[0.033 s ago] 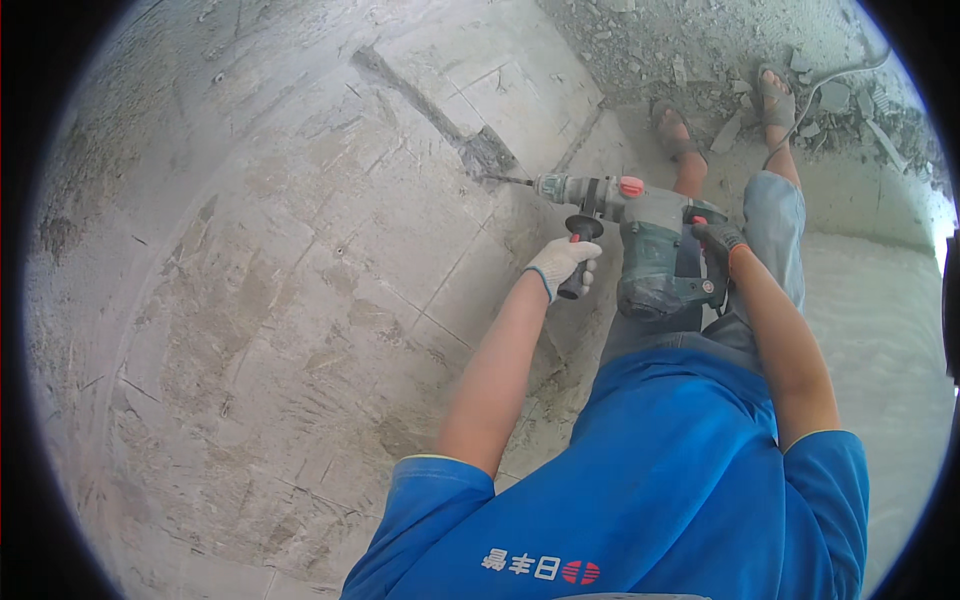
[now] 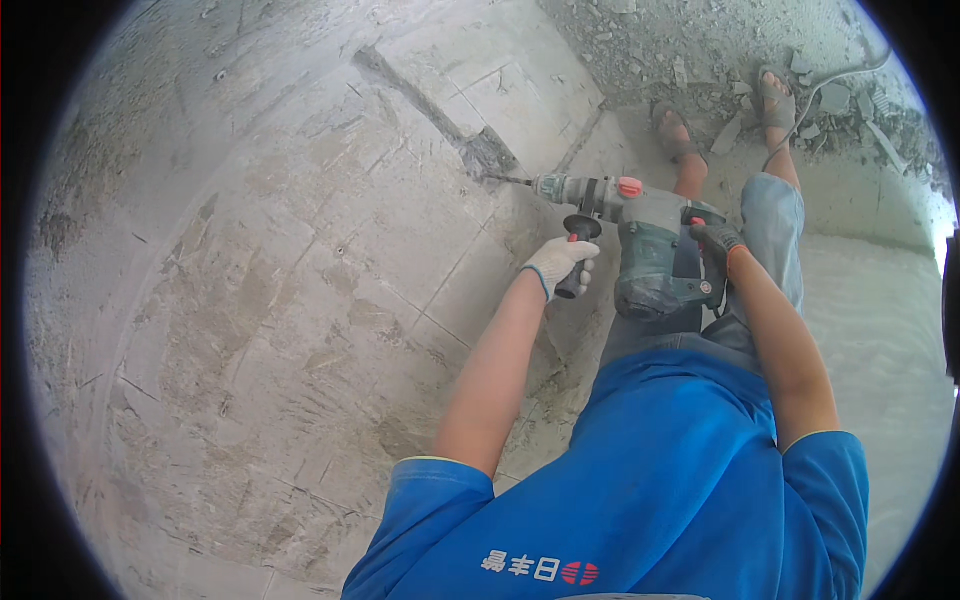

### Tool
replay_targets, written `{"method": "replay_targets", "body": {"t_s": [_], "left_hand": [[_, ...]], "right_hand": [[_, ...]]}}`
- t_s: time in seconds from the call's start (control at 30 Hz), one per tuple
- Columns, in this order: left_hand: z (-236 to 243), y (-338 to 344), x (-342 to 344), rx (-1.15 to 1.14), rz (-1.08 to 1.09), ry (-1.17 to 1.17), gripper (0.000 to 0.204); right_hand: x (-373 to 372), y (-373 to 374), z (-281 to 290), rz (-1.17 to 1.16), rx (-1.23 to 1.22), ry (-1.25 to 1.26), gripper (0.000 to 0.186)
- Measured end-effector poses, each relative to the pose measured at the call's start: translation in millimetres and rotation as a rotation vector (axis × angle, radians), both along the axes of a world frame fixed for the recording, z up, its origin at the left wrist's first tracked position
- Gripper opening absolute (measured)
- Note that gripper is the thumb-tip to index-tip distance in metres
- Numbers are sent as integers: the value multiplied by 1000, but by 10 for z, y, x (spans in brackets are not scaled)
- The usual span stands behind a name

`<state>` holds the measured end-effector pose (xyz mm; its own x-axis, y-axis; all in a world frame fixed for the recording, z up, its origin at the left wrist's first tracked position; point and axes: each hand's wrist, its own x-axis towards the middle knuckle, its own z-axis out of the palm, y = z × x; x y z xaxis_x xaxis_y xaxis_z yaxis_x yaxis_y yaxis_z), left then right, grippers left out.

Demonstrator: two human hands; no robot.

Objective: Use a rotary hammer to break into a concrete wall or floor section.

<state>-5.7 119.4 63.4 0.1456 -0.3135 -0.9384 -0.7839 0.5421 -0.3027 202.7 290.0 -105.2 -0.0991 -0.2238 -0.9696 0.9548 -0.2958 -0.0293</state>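
A dusty green-grey rotary hammer [image 2: 650, 250] with a red knob lies level across the front of my legs, pointing left. My left hand [image 2: 562, 265], in a white knit glove, is closed round its black side handle [image 2: 580, 232]. On the rear grip, my right hand [image 2: 720, 242] wraps its fingers in a dark glove; part of them is hidden by the grip. The thin bit [image 2: 508, 180] reaches to the lower edge of a rough recess [image 2: 487, 153] in the wall; its very tip is hard to make out in dust.
A narrow channel [image 2: 405, 90] runs from the recess across the grey, tile-marked wall [image 2: 390, 240]. Broken rubble [image 2: 725, 130] lies round my sandalled feet [image 2: 776, 100]. A grey cable [image 2: 830, 78] crosses the rubble at the far right. Pale floor [image 2: 870, 330] lies right of my legs.
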Motion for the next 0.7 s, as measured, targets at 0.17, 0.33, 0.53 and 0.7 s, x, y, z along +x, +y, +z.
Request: {"method": "replay_targets", "body": {"t_s": [0.17, 0.33, 0.53, 0.7], "left_hand": [[126, -69, -334, 37, 84, -96, 18], [340, -206, -398, 55, 47, -85, 18], [280, -282, -540, 43, -11, -123, 16], [198, -218, -582, 23, -59, -156, 15]], "right_hand": [[-4, -258, 1, -51, 17, 16, 38], [-95, -322, 351, -136, -29, 195, 38], [-85, -524, 171, -33, -7, 51, 40], [128, -734, -170, -3, -47, -111, 35]]}}
